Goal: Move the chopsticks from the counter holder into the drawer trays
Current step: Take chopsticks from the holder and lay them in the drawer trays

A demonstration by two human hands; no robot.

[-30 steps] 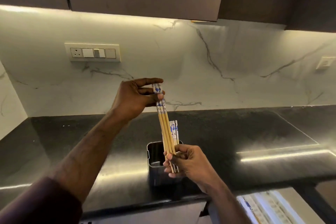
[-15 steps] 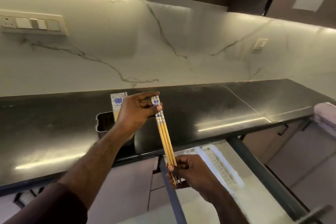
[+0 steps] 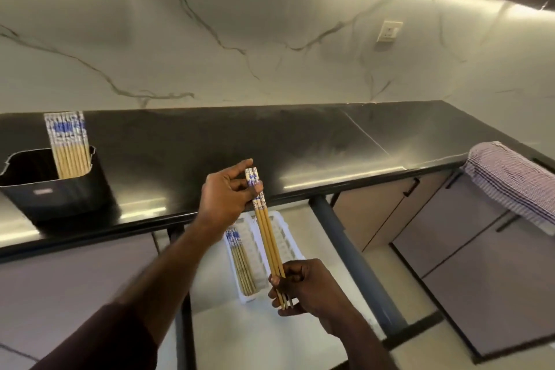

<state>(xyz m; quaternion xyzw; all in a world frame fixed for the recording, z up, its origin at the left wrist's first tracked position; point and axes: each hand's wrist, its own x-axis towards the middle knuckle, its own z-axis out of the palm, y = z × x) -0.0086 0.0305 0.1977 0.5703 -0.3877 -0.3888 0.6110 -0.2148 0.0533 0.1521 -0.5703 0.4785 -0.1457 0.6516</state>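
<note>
Both hands hold a small bundle of chopsticks [image 3: 268, 234] over the open drawer [image 3: 354, 252]: left hand [image 3: 226, 197] pinches the blue-patterned top ends, right hand [image 3: 300, 287] grips the plain tips nearer the camera. Below, a white tray [image 3: 258, 249] w/ several chopsticks in its left slot. Far left on the black counter [image 3: 240, 141], the dark holder [image 3: 55, 186] has more sticks (standing upright). Striped towel [image 3: 513, 180] at the right counter edge.

The holder [image 3: 60, 186] on the counter hides the lower ends of its chopsticks [image 3: 69, 144], and its left side runs off the frame. The held chopsticks [image 3: 268, 237] cover part of the white tray [image 3: 292, 237], whose compartments are too blurred to count. The striped towel [image 3: 516, 180] is cut off at the right edge.
</note>
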